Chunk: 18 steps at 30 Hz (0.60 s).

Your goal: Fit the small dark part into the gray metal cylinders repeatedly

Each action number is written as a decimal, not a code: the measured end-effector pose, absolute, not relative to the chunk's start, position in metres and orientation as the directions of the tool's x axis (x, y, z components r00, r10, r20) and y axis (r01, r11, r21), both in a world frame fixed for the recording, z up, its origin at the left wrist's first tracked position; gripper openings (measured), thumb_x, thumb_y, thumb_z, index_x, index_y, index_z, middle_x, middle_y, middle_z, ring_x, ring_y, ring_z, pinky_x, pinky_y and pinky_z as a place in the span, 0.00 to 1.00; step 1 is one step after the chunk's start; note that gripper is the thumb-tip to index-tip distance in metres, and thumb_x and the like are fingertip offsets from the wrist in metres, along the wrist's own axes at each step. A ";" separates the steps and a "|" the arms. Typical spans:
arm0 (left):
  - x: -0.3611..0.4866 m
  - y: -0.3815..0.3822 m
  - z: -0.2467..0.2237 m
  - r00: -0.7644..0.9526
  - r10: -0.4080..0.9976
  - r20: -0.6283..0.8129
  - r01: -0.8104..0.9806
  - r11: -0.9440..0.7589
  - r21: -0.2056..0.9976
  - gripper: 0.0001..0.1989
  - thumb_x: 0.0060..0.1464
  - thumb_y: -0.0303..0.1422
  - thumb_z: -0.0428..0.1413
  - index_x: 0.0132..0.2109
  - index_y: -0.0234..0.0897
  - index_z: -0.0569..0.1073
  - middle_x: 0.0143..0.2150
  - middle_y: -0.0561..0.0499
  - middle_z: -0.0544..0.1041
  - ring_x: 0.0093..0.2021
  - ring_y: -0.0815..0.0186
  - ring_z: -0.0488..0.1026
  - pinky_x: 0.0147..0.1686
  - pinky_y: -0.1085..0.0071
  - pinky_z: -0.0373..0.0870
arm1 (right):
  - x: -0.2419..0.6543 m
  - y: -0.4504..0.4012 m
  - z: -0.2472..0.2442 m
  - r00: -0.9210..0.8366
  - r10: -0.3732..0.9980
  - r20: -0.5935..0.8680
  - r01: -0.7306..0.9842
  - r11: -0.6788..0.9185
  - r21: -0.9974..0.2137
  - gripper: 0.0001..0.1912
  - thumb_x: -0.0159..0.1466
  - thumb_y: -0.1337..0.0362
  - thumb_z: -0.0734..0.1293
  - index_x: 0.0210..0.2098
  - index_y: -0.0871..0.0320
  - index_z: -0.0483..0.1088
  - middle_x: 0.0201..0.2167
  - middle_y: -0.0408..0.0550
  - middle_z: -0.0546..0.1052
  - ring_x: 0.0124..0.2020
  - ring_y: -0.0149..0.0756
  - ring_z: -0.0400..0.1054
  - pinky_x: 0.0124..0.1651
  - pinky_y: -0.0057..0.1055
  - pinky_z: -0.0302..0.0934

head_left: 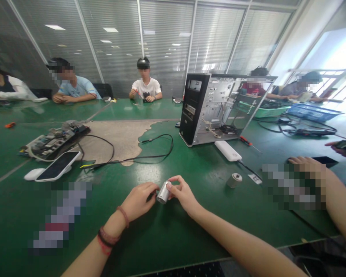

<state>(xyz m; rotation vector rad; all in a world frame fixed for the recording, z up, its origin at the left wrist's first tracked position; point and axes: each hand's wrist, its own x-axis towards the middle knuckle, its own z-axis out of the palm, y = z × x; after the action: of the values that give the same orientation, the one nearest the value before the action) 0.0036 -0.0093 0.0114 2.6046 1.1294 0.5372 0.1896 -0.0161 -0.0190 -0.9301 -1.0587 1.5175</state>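
Note:
A silver metal cylinder [163, 193] is held tilted above the green table [150, 238], its open end facing down toward me. My right hand [182, 192] grips it with thumb and fingers from the right side. My left hand [141, 198], with bracelets on the wrist, is at the cylinder's left edge, its fingers curled; whether they hold anything small is hidden. A second short metal cylinder [235, 180] stands on the table to the right of my hands.
An opened computer case [190, 111] stands beyond my hands, with a white power bank [228, 151] and red screwdriver [246, 141] nearby. Circuit parts [56, 142] and a phone [58, 166] lie left. Another person's hand [308, 165] rests at right.

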 end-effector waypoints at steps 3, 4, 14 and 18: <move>0.004 -0.009 0.013 0.629 0.741 0.233 0.642 -0.665 0.381 0.09 0.55 0.24 0.48 0.41 0.37 0.69 0.37 0.49 0.74 0.38 0.64 0.71 0.38 0.71 0.68 | 0.190 -0.020 -0.016 -0.202 0.978 0.049 -0.247 -0.003 -0.969 0.20 0.55 0.54 0.70 0.37 0.56 0.58 0.22 0.38 0.73 0.23 0.29 0.68 0.29 0.27 0.62; 0.004 -0.009 0.013 0.627 0.742 0.235 0.641 -0.664 0.385 0.09 0.55 0.24 0.48 0.41 0.37 0.69 0.37 0.49 0.74 0.38 0.64 0.71 0.38 0.71 0.68 | 0.190 -0.022 -0.015 -0.213 0.975 0.069 -0.228 0.019 -0.973 0.19 0.55 0.55 0.70 0.37 0.55 0.58 0.22 0.37 0.72 0.24 0.29 0.68 0.29 0.27 0.62; 0.004 -0.009 0.012 0.616 0.742 0.263 0.625 -0.664 0.410 0.09 0.54 0.24 0.48 0.41 0.37 0.70 0.37 0.50 0.74 0.37 0.65 0.71 0.37 0.71 0.68 | 0.197 -0.027 -0.011 -0.263 0.930 0.257 0.128 0.298 -0.946 0.13 0.60 0.58 0.65 0.41 0.53 0.59 0.28 0.42 0.73 0.30 0.33 0.69 0.35 0.31 0.62; 0.004 -0.009 0.012 0.620 0.740 0.261 0.626 -0.667 0.404 0.08 0.54 0.25 0.49 0.40 0.37 0.70 0.36 0.50 0.74 0.36 0.65 0.71 0.36 0.71 0.68 | 0.203 -0.025 -0.011 -0.314 0.863 0.396 0.341 0.492 -0.801 0.13 0.59 0.58 0.66 0.41 0.53 0.64 0.35 0.46 0.74 0.37 0.38 0.69 0.41 0.34 0.61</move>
<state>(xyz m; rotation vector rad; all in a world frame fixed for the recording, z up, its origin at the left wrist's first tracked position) 0.0039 -0.0090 0.0118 2.5722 1.1102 0.5971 0.2032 -0.0254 -0.0110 -1.0020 -1.8755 0.7631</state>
